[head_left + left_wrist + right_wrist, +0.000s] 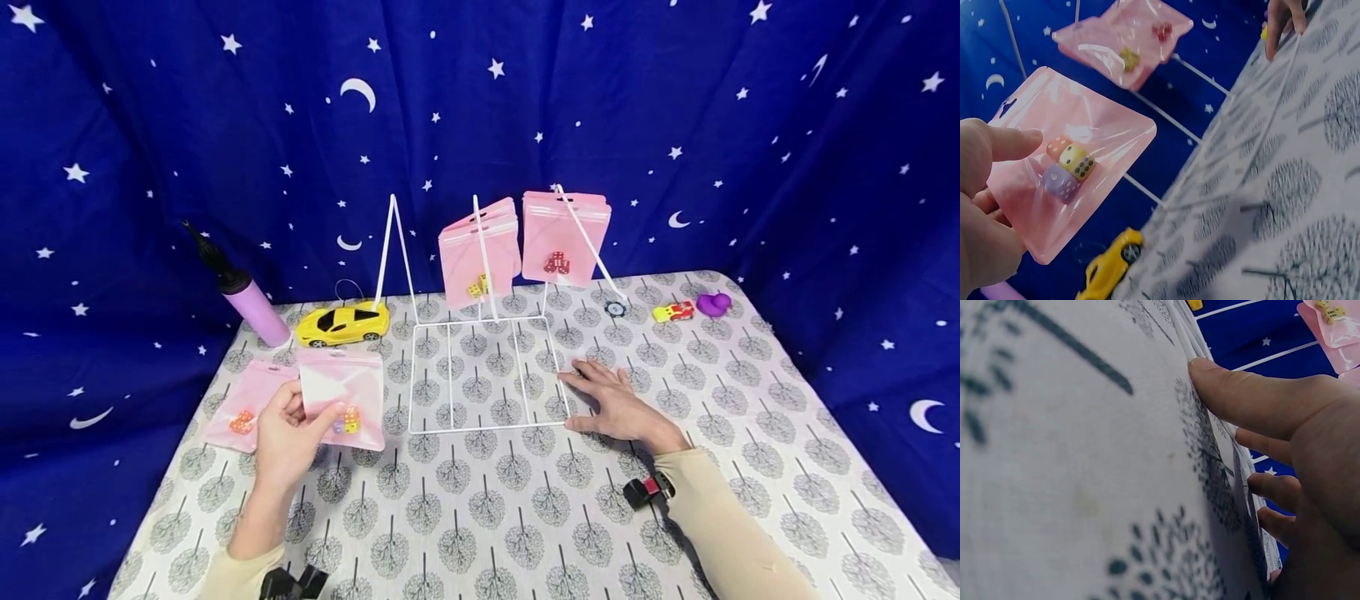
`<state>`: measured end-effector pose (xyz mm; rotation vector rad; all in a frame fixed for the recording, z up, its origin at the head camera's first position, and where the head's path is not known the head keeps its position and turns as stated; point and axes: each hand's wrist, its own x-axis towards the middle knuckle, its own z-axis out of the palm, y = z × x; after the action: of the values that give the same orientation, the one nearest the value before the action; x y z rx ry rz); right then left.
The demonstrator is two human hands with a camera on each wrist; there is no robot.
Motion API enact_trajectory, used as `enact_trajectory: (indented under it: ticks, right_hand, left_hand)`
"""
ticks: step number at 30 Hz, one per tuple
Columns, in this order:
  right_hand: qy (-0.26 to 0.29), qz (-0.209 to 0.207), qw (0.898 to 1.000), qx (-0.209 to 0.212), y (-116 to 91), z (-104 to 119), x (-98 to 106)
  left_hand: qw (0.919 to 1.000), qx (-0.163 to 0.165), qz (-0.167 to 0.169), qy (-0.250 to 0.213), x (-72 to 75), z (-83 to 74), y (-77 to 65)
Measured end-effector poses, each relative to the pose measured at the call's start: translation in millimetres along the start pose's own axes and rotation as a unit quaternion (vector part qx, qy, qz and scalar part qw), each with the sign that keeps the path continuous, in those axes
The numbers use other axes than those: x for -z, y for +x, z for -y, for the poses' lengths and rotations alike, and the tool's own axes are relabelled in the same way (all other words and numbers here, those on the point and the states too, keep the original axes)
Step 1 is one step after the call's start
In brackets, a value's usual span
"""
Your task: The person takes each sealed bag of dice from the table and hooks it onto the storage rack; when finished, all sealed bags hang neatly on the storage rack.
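My left hand pinches a pink zip bag by its side edge, thumb across the front. Orange, yellow and purple dice show through that bag in the left wrist view. Beside this hand, a second pink bag with orange dice lies on the table. My right hand rests at the right side of a white wire rack, fingers spread and touching its base wire. Pink bags with yellow dice hang on the rack's middle arm, and bags with red dice on its right arm.
Behind my left hand stand a yellow toy car and a purple pump with a black top. A small round dial, a red and yellow toy car and a purple duck sit at the back right. A starry blue curtain hangs behind.
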<state>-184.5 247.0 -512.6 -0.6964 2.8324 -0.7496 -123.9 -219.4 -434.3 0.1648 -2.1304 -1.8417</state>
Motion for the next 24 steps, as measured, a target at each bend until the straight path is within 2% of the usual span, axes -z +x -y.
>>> enact_trajectory:
  ticks: [7, 16, 24]
  right_hand:
    - [-0.004, -0.001, 1.000, 0.000, 0.1, 1.2, 0.3]
    - [-0.002, -0.001, 1.000, -0.001, 0.3, 2.9, 0.4]
    - [0.000, 0.003, 1.000, -0.001, 0.1, 3.5, -0.5]
  left_hand:
    - [0.9988, -0.030, 0.029, -0.028, -12.2, -20.8, -9.1]
    - [0.9955, -0.066, 0.047, -0.049, -22.2, -36.4, -17.0]
    - [0.9896, -0.108, 0.062, -0.072, -33.3, -51.2, -16.1]
